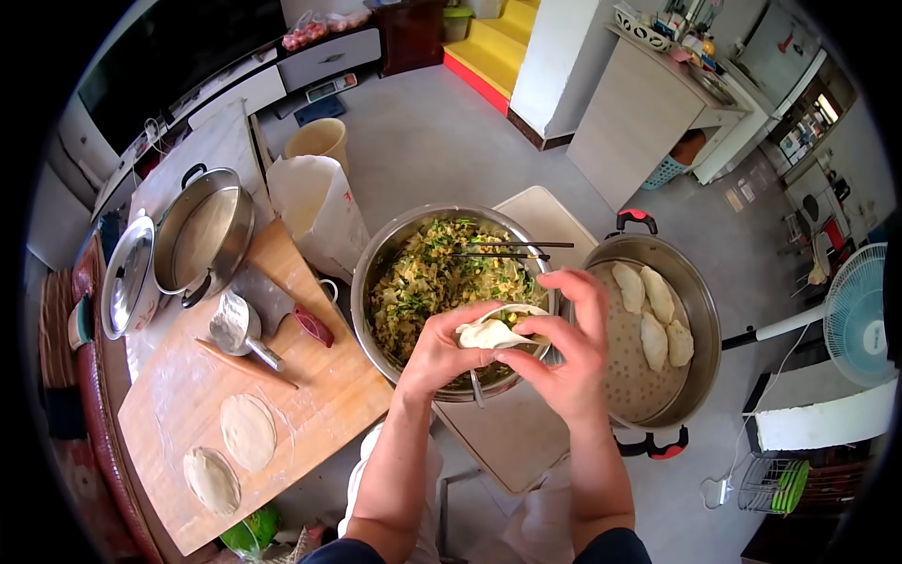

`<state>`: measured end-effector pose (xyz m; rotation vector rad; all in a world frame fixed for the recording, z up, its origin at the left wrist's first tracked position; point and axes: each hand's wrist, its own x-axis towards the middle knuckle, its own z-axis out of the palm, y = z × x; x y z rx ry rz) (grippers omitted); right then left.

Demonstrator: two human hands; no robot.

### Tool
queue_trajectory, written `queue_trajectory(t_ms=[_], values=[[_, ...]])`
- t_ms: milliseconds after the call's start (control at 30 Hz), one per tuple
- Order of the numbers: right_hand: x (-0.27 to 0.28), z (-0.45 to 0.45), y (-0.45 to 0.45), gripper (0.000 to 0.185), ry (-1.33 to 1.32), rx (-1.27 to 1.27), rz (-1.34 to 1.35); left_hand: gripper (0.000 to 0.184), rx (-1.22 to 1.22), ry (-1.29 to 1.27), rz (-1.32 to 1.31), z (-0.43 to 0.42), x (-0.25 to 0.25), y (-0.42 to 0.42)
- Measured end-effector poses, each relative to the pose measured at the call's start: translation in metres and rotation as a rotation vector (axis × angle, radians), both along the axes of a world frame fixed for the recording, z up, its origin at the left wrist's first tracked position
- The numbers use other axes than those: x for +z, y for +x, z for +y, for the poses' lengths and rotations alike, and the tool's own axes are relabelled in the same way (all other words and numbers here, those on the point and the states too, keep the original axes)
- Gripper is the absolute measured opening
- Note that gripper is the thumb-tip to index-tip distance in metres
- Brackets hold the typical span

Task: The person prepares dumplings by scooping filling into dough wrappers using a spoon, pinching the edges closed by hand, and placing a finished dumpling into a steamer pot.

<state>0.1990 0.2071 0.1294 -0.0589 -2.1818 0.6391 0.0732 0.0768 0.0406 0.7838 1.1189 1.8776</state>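
Above the near rim of a steel bowl [365, 310], a partly folded dumpling [486, 335] is pinched between my two hands. Green and yellow filling shows at its open side. My left hand [438, 350] holds the folded end with thumb and fingers. The thumb and index finger of my right hand [569, 346] grip the opposite edge, the other fingers raised. Chopped vegetable filling [413, 282] fills much of the bowl, with dark chopsticks [512, 250] resting across it. A metal handle [477, 389] sticks out over the near rim, its other end hidden.
At right, a steamer pot [703, 310] holds several shaped dumplings [655, 299]. On the wooden board [329, 399] at left lie two dough rounds [248, 432], a rolling pin [246, 364] and a metal scoop [235, 324]. Behind them stand a steel pan [240, 221] and a lid [129, 277].
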Motion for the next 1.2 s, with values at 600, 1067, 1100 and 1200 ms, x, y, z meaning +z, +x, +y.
queue_trajectory(t_ms=[600,1067,1100,1200], values=[[-0.025,-0.001,-0.013,0.02,-0.012,0.038,0.046,0.051,0.036,-0.02,0.107,0.004,0.008,0.004],[-0.023,-0.003,-0.01,0.022,-0.061,-0.024,0.005,0.051,0.009,-0.015,0.099,0.006,0.007,0.005],[-0.024,-0.002,-0.01,0.023,-0.034,-0.018,0.014,0.051,0.011,-0.015,0.108,0.006,0.008,0.005],[-0.028,0.0,-0.01,0.024,-0.003,-0.024,0.033,0.051,0.018,-0.016,0.12,0.006,0.01,0.006]])
